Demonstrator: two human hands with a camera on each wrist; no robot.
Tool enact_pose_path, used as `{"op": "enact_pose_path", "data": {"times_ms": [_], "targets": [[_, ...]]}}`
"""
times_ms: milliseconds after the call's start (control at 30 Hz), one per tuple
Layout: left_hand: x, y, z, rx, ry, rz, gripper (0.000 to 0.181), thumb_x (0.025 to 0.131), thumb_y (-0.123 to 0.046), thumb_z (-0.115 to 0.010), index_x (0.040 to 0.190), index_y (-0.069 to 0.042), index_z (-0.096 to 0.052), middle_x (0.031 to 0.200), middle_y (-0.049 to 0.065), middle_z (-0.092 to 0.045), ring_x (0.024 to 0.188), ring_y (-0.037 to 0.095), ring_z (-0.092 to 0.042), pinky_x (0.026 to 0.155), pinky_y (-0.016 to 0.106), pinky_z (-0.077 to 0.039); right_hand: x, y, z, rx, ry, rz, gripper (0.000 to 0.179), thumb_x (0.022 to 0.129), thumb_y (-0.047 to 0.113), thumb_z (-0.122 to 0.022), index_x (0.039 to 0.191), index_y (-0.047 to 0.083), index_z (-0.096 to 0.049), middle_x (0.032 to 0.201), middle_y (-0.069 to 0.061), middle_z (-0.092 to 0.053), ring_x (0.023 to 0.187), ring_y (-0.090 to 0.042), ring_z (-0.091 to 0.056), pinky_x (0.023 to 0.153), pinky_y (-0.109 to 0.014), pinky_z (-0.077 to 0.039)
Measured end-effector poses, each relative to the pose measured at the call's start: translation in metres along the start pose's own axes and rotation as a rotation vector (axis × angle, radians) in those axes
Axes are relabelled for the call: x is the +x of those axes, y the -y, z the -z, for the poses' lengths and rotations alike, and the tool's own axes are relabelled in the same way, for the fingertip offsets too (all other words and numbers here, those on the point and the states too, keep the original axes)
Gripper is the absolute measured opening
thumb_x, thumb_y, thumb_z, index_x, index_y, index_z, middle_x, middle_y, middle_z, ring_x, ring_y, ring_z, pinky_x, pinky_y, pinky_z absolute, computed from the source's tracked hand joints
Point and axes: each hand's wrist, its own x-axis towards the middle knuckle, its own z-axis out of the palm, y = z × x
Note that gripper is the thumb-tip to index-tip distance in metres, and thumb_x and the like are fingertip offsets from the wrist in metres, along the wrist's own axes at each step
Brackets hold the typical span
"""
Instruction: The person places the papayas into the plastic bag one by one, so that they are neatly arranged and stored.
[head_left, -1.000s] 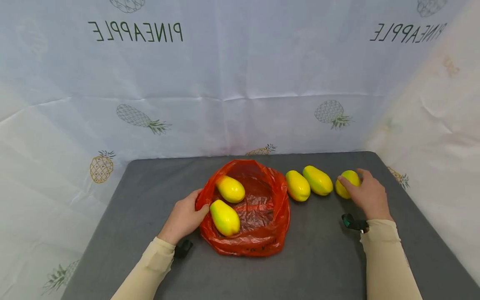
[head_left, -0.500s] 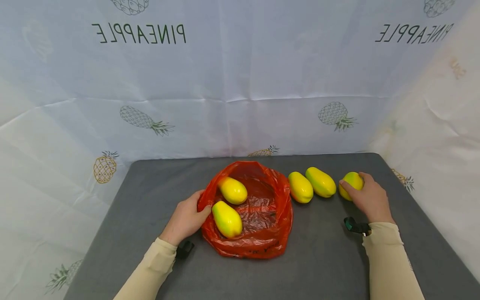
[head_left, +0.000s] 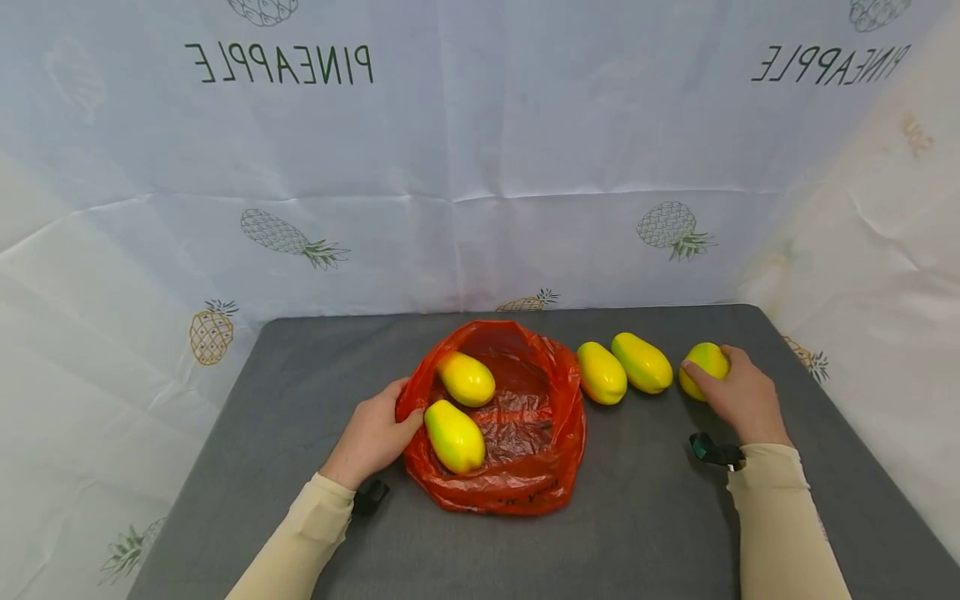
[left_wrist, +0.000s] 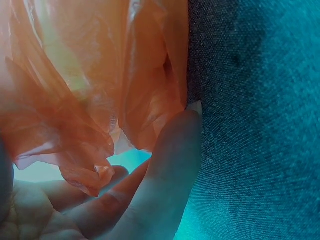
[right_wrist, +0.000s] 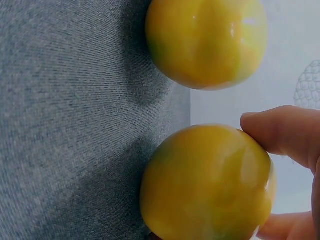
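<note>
In the head view a red plastic bag [head_left: 517,487] lies with its mouth spread wide. Two yellow-green papayas rest inside it, one farther back [head_left: 467,380] and one nearer the front left [head_left: 454,437]. My left hand [head_left: 372,437] holds the bag's left rim, the thumb over the edge; in the left wrist view its fingers [left_wrist: 170,165] curl behind the crumpled plastic [left_wrist: 85,75]. At the far right, my right hand [head_left: 744,400] grips a papaya [head_left: 703,367] between thumb and fingers. The right wrist view shows this papaya [right_wrist: 205,185] low at the grey tabletop, its lower end cut off.
Two more papayas lie between the bag and my right hand, one beside the bag [head_left: 602,373] and one [head_left: 642,363] next to it. The grey table [head_left: 637,533] ends at a white pineapple-print cloth [head_left: 480,150] behind, with more cloth at both sides.
The right hand's fingers have settled closer round the rightmost papaya. The head view has shifted slightly. My left hand and the bag stay as they were.
</note>
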Motion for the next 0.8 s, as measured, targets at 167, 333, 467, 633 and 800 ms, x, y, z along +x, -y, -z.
{"op": "enact_pose_path", "data": {"times_ms": [167, 333, 467, 633, 800], "targets": [[0.001, 0.0, -0.001, -0.011, -0.002, -0.007, 0.058, 0.102, -0.029, -0.068, 0.154, -0.007, -0.054, 0.134, 0.012, -0.074, 0.095, 0.021, -0.07, 0.094, 0.047, -0.065, 0.0, -0.002, 0.001, -0.005, -0.003, 0.007, 0.102, 0.105, 0.066, -0.049, 0.166, -0.011, -0.02, 0.157, -0.046, -0.038, 0.124, -0.06, -0.051, 0.093, -0.068, -0.051], [0.002, 0.001, -0.002, -0.021, 0.001, -0.005, 0.057, 0.102, -0.03, -0.069, 0.154, -0.009, -0.055, 0.132, 0.01, -0.075, 0.093, 0.019, -0.07, 0.093, 0.045, -0.065, -0.003, 0.0, 0.006, -0.004, -0.015, 0.007, 0.102, 0.105, 0.065, -0.05, 0.166, -0.011, -0.02, 0.157, -0.047, -0.038, 0.124, -0.061, -0.051, 0.093, -0.069, -0.052], [0.002, 0.002, -0.002, -0.013, -0.006, -0.022, 0.057, 0.102, -0.029, -0.068, 0.153, -0.009, -0.055, 0.13, 0.011, -0.075, 0.091, 0.018, -0.07, 0.089, 0.043, -0.065, -0.006, 0.004, 0.012, -0.004, -0.043, 0.041, 0.1, 0.106, 0.064, -0.051, 0.167, -0.009, -0.021, 0.155, -0.046, -0.041, 0.118, -0.059, -0.055, 0.086, -0.065, -0.053], [0.002, 0.003, -0.001, 0.003, -0.022, -0.045, 0.055, 0.103, -0.027, -0.067, 0.154, -0.008, -0.056, 0.13, 0.013, -0.076, 0.092, 0.019, -0.071, 0.087, 0.041, -0.064, -0.011, 0.013, 0.017, -0.01, -0.067, 0.094, 0.099, 0.106, 0.064, -0.051, 0.168, -0.007, -0.022, 0.152, -0.046, -0.045, 0.112, -0.055, -0.057, 0.08, -0.059, -0.052], [0.001, 0.003, -0.002, 0.007, -0.021, -0.046, 0.056, 0.103, -0.027, -0.067, 0.154, -0.007, -0.055, 0.132, 0.012, -0.075, 0.094, 0.02, -0.071, 0.09, 0.043, -0.064, -0.02, 0.025, 0.023, -0.011, -0.077, 0.124, 0.1, 0.105, 0.065, -0.053, 0.168, -0.006, -0.021, 0.153, -0.045, -0.044, 0.11, -0.054, -0.058, 0.076, -0.057, -0.053]]}}
